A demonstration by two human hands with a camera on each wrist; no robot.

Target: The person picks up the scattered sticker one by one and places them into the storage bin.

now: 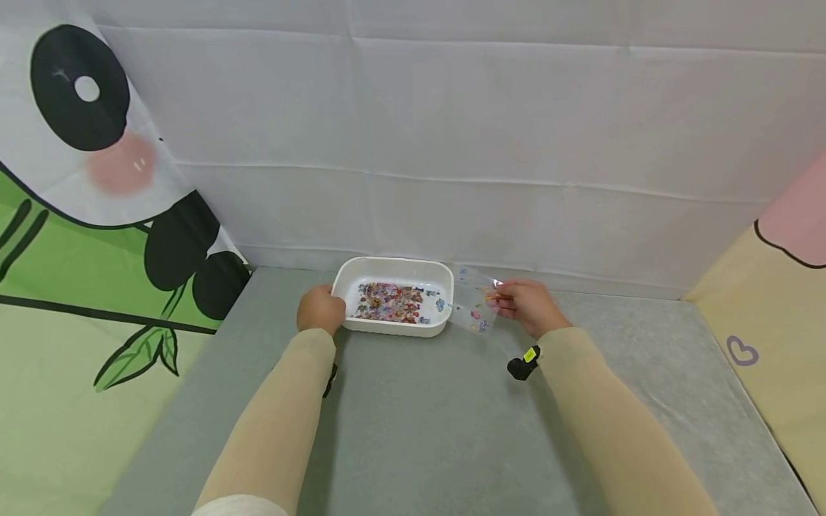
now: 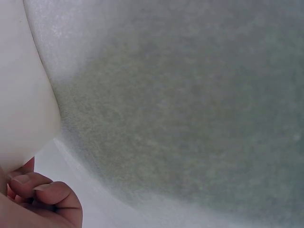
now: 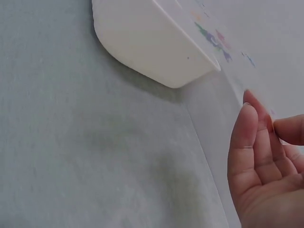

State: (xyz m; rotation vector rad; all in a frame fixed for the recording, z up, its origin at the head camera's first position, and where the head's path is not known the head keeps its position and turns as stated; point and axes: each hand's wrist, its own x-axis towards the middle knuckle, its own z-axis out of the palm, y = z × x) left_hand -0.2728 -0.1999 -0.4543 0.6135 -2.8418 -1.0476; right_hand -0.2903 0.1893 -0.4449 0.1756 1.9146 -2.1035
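A white oblong plastic tray (image 1: 393, 329) stands near the back of the table, with many small multicoloured sticker-like pieces (image 1: 390, 302) spread over its bottom. My left hand (image 1: 320, 310) grips the tray's left end, its fingers curled at the rim; in the left wrist view those fingers (image 2: 57, 194) show below the tray's wall (image 2: 26, 95). Between thumb and fingers, my right hand (image 1: 530, 306) pinches the right edge of a clear plastic sheet (image 1: 470, 315) dotted with small coloured figures. The sheet's left side reaches the tray's right rim, overlapping it in the right wrist view.
The grey tabletop (image 1: 426, 416) meets a white cloth backdrop (image 1: 452, 143) right behind the tray. A green and white cartoon-printed cloth (image 1: 129, 265) borders the left side, a yellow and pink one (image 1: 761, 308) the right. A black wrist device (image 1: 523, 363) sits at my right cuff.
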